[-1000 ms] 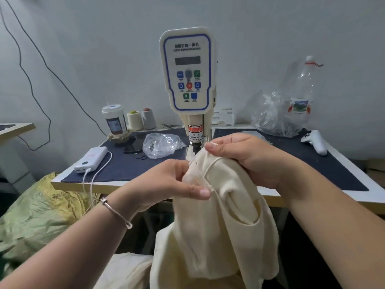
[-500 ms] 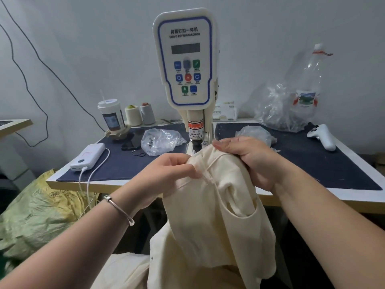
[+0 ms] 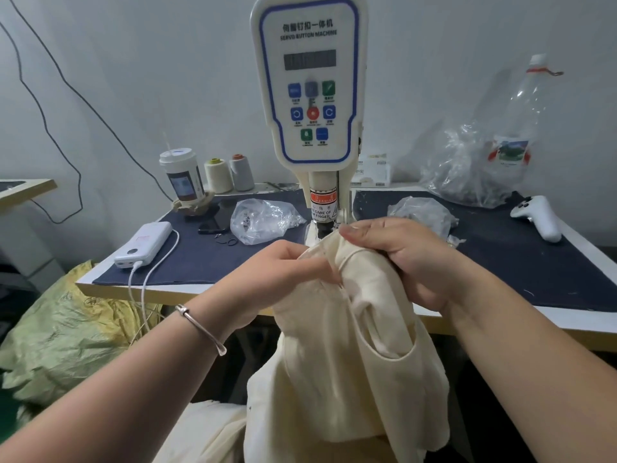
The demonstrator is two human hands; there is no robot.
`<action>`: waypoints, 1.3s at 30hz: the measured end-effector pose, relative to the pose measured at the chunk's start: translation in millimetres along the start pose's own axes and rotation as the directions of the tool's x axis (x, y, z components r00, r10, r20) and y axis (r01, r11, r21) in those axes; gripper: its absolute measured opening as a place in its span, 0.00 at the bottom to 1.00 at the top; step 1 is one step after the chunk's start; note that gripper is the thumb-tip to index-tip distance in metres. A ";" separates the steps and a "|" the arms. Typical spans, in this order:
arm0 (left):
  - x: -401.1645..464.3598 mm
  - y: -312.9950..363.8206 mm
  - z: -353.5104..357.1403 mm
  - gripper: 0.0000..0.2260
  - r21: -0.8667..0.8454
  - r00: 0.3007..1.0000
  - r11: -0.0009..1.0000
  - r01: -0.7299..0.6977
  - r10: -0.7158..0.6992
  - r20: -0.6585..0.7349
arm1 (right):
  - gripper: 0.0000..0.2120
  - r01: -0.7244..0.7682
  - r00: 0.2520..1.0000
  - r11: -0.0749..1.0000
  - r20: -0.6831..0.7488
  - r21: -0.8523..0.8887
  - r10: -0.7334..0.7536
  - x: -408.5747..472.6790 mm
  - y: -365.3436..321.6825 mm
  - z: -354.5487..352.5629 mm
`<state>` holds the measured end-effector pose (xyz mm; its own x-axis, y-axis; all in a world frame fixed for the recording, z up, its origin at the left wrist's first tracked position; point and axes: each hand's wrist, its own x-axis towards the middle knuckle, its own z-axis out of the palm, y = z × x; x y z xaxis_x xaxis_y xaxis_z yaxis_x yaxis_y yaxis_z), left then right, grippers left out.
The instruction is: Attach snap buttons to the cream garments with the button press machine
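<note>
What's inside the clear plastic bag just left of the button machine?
The clear plastic bag holds a few small dark bits near its left side; crinkled plastic blurs them, so they can't be identified.

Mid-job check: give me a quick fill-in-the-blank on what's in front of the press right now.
1. Both hands grip the cream ____.
2. The left hand wears a ____ on its wrist.
3. The white power bank lies on the table's ____ side.
4. The right hand is nearest the ____.

Missing: garment; bracelet; left; machine

light: soft, even, indoor | shadows: faint on wall [image 3: 133, 78] | glare: none | focus: slightly soft | edges: wide-angle bowing
</note>
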<state>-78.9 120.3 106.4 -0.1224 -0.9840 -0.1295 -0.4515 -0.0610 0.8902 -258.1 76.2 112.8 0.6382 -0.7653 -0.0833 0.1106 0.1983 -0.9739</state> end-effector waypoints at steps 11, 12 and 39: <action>-2.0 3.0 14.4 0.04 0.156 0.990 0.983 0.093 -0.075 -0.117 | 0.14 0.035 0.996 0.997 -0.082 -0.070 -0.041 -7.8 8.0 -0.2; -2.8 3.1 13.8 0.03 0.182 0.991 0.979 0.097 -0.079 -0.105 | 0.11 0.042 0.995 0.998 -0.088 -0.056 -0.047 -7.9 9.1 -2.5; 29.0 -104.7 -67.5 0.11 -0.505 0.998 0.863 0.018 -0.049 -0.048 | 0.15 -0.376 0.663 0.321 -0.495 -0.869 -0.562 62.8 63.8 -158.9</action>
<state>24.5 86.9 38.9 -0.0571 -0.9867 -0.1520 0.0548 -0.1551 0.9864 -332.0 -56.5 11.9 -0.0156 -0.9218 0.3875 -0.8667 -0.1807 -0.4650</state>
